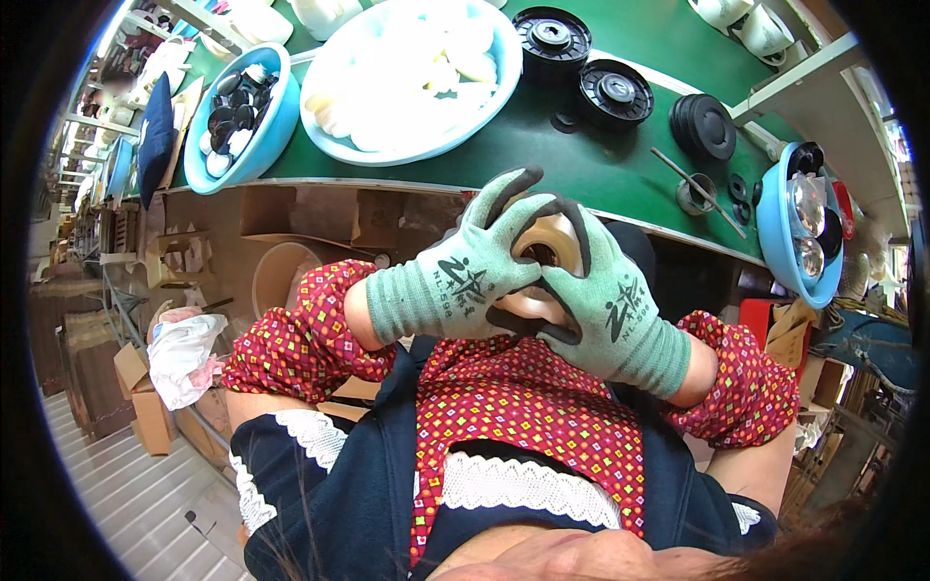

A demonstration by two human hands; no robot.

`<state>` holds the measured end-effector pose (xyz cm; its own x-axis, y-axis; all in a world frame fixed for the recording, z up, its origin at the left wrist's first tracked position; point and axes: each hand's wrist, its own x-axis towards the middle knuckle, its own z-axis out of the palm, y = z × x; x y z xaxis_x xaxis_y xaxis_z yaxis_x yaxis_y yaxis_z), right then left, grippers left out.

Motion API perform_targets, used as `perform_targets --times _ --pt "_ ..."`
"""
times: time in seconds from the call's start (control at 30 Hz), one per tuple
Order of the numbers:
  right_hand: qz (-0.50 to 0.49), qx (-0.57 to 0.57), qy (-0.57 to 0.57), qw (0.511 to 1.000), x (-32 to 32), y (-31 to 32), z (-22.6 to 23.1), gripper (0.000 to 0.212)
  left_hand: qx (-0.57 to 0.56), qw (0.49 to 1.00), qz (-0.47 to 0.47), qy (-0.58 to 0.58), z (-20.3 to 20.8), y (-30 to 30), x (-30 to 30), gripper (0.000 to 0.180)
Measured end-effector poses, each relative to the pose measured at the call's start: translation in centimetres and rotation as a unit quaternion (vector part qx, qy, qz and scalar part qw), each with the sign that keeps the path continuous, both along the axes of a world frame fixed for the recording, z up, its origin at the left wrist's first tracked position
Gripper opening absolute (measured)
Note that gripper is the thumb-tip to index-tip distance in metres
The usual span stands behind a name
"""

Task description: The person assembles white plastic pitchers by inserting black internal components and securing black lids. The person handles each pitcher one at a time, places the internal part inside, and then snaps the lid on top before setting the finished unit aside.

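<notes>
In front of my chest, both hands close round a cream-coloured round hollow part with a dark opening in its middle. My left hand, in a green knitted glove with black fingertips, grips it from the left, thumb at the opening. From the right, my right hand, gloved alike, wraps its fingers over the far rim, with its thumb near the opening too. The fingers cover much of the part, so its full shape is hidden.
Beyond my hands runs a green worktable. On it stand a large blue basin of white parts, a smaller basin of black and white pieces, stacked black discs, a small cup with a stick, and a blue basin at right.
</notes>
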<state>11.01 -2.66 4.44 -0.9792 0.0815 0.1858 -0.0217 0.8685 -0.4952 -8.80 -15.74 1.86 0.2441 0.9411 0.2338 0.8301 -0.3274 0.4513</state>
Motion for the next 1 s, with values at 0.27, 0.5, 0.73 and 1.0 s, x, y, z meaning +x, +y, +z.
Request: perform_targets --times 0.27,0.5,0.73,1.0 --pt "-0.044 -0.141 0.056 0.987 -0.2 0.6 -1.6 0.110 0.035 0.997 0.059 -0.019 0.1 -0.6 -1.7 0.119" --pt "-0.090 -0.299 0.060 0.948 1.6 -0.4 -4.3 0.113 0.065 0.993 0.084 -0.045 0.0 -1.8 -2.0 0.135" --pt "-0.129 -0.598 0.020 0.791 1.4 2.8 -9.5 0.056 0.130 0.987 0.067 -0.061 0.6 -2.1 -0.3 0.131" --pt "0.080 -0.903 -0.115 0.405 -2.8 7.8 -13.1 0.074 0.183 0.982 0.001 0.038 2.1 -1.5 3.3 0.092"
